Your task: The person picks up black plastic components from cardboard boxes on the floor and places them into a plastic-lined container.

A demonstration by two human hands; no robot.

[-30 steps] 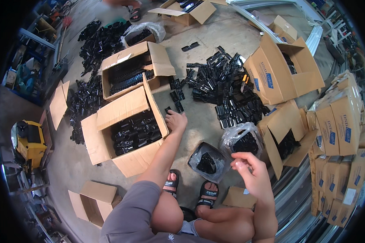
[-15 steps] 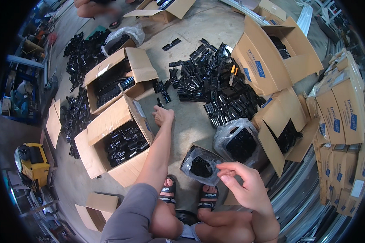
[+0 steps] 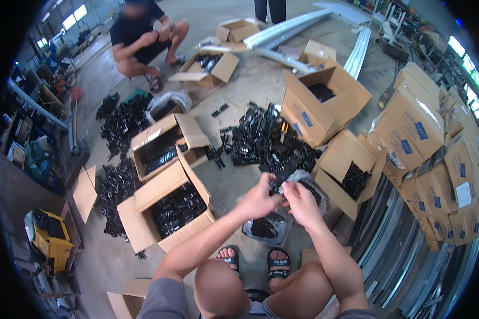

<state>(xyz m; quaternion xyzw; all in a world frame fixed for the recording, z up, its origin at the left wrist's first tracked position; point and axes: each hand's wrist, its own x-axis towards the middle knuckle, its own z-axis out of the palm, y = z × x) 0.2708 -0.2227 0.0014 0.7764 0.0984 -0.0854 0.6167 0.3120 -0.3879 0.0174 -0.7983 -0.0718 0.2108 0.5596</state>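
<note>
Above the lined box (image 3: 283, 235): black part (image 3: 274, 186)
Left grip (image 3: 262, 200): closed on that part
Right grip (image 3: 302, 205): bunched just beside it, hold unclear

Grey floor (image 3: 230, 185) under loose black parts (image 3: 261, 139) in heaps, with open cardboard boxes (image 3: 159, 187) between them.

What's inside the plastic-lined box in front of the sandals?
Small black pieces lie inside the plastic-lined box. They cover its bottom, so whatever is underneath them can't be seen.
</note>
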